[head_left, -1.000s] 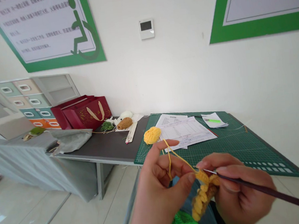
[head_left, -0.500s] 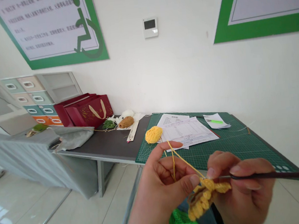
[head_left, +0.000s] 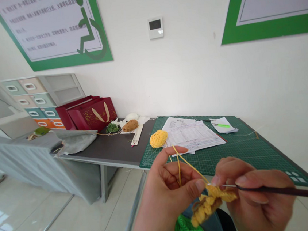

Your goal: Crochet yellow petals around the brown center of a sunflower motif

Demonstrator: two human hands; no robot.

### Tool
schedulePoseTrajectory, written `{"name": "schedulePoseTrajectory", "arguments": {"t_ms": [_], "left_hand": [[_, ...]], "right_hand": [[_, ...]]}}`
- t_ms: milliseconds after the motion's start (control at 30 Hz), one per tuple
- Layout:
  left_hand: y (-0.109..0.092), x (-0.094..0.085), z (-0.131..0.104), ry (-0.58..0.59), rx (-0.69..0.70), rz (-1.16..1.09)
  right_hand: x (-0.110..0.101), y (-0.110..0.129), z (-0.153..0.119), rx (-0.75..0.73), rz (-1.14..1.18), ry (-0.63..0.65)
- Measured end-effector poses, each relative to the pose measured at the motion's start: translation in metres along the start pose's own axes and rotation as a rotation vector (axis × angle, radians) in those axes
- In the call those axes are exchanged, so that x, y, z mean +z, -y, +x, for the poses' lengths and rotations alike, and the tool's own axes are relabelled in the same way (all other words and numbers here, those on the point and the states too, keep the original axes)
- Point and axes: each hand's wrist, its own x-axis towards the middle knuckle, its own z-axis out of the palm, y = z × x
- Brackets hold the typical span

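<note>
Between my hands hangs a small yellow and brown crochet piece, bumpy along its lower edge. My left hand pinches its top edge between thumb and fingers, with yellow yarn looped over the raised index finger. My right hand grips a crochet hook with a dark handle; the thin metal shaft reaches the top of the piece beside my left thumb. The hook's tip is hidden in the stitches. Beyond my left hand, a yellow yarn ball lies on the green cutting mat.
Printed papers and a white slip with a green marker lie on the mat. Further left on the table are brown yarn, green yarn and a dark red gift bag. Drawer units stand behind.
My right hand has moved slightly right and down, drawing the hook back so more of its metal shaft shows. The crochet piece has tilted a little; my left hand stays nearly still.
</note>
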Motion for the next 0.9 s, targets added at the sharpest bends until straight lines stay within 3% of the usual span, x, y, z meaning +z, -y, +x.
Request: {"name": "schedulePoseTrajectory", "arguments": {"t_ms": [600,900], "left_hand": [[0.000,0.001,0.001,-0.020,-0.028,0.015],[0.008,-0.004,0.001,-0.008,0.004,0.048]], "right_hand": [[-0.006,0.000,0.001,-0.078,-0.096,0.076],[-0.014,0.020,0.013,-0.212,-0.410,0.321]]}}
